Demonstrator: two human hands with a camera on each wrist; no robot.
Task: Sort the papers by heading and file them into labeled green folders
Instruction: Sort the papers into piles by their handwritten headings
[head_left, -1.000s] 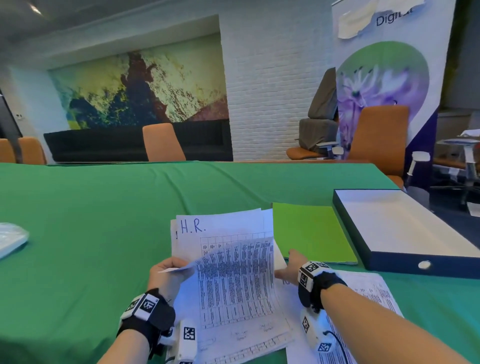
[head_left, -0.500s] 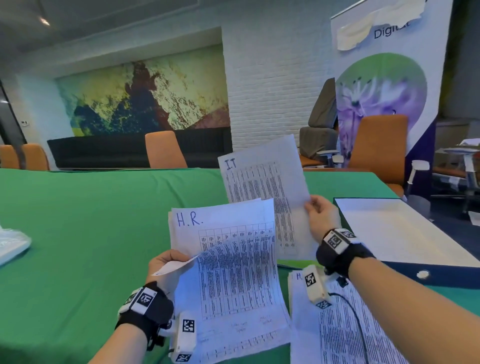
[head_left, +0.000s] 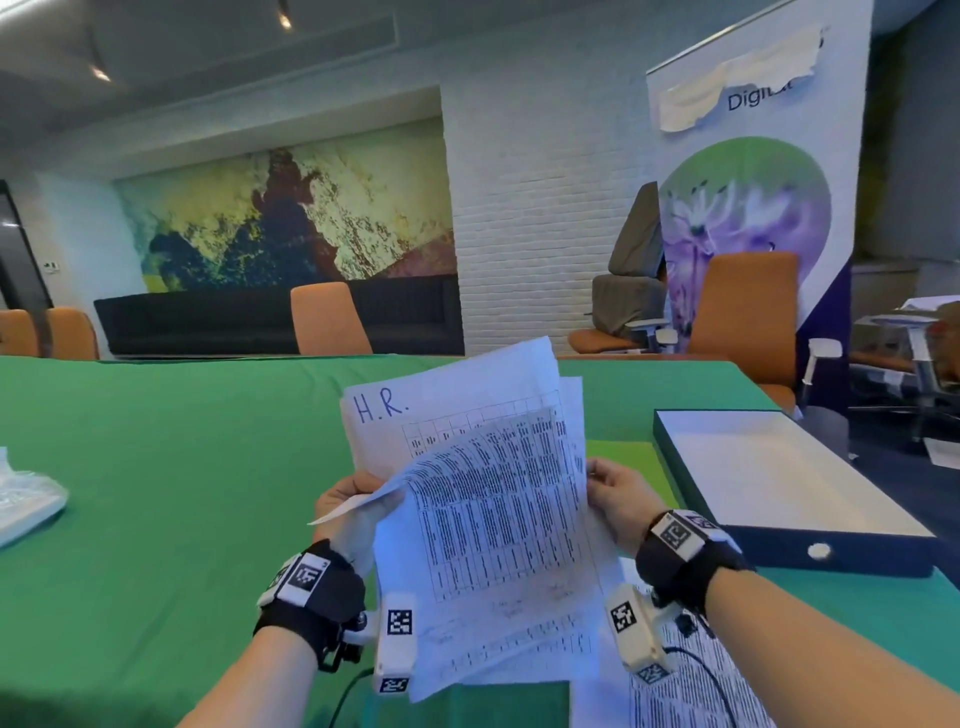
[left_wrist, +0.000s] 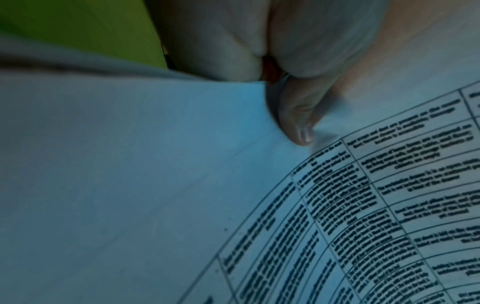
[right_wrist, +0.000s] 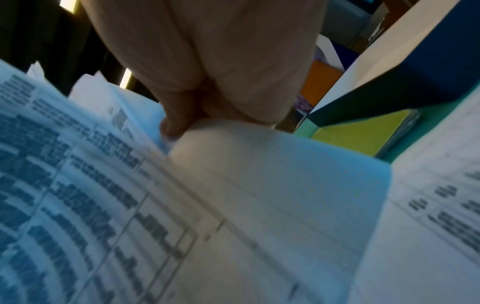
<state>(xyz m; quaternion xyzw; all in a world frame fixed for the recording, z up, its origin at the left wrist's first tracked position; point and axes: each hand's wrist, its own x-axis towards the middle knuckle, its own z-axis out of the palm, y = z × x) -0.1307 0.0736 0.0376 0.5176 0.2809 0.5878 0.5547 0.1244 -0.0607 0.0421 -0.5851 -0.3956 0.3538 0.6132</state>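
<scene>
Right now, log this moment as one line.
left hand grips H.R. papers | right hand grips same | green folder on table

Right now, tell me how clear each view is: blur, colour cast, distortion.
Head view: mostly sharp, the H.R. heading reads plainly, the table edge bows from the wide lens. Left wrist view: dim with a blue cast, the thumb and printed table soft and the text unreadable. Right wrist view: motion-blurred throughout, the papers smeared, the green folder only a colour patch.
</scene>
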